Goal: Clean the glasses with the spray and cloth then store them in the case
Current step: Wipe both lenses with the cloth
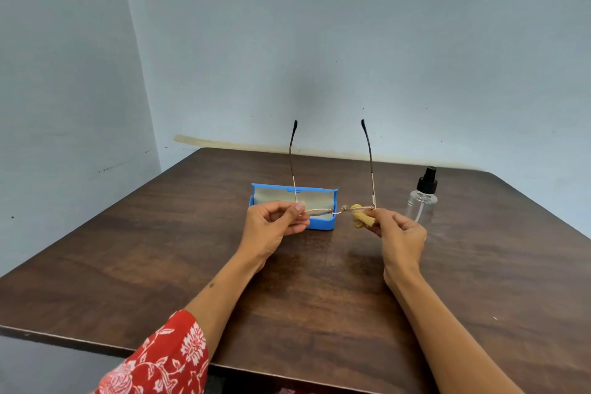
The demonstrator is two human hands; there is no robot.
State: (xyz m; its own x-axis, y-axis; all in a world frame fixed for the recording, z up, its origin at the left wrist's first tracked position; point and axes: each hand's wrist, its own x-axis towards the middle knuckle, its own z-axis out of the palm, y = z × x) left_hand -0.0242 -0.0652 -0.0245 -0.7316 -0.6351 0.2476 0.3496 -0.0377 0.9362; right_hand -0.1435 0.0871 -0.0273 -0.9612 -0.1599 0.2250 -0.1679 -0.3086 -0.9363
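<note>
Together, both hands hold a pair of thin gold-rimmed metal glasses (323,211) above the middle of the table, lenses edge-on to the camera and the two dark-tipped temple arms standing open and pointing up toward the wall. The left hand (271,227) reaches in from the lower left, forearm bare below a red sleeve with a white floral print (166,358), and pinches the left end of the frame between thumb and fingertips. The right hand (399,240) comes in from the lower right, fingers curled, gripping a crumpled yellow cleaning cloth (361,220) pressed around the right lens and hinge.

Just behind the left hand an open blue plastic glasses case with a pale grey lining (319,195) rests on the table, its lid tipped back. A clear plastic spray bottle with a black pump top (422,198) stands upright to the right of the right hand, near but apart from it.

All of this sits on a dark brown wood-grain table (303,297) with rounded corners, pushed close to a pale blue-grey wall (319,41) that meets a second wall in a corner at the left; a yellowish stain runs along the wall just above the table's far edge.
</note>
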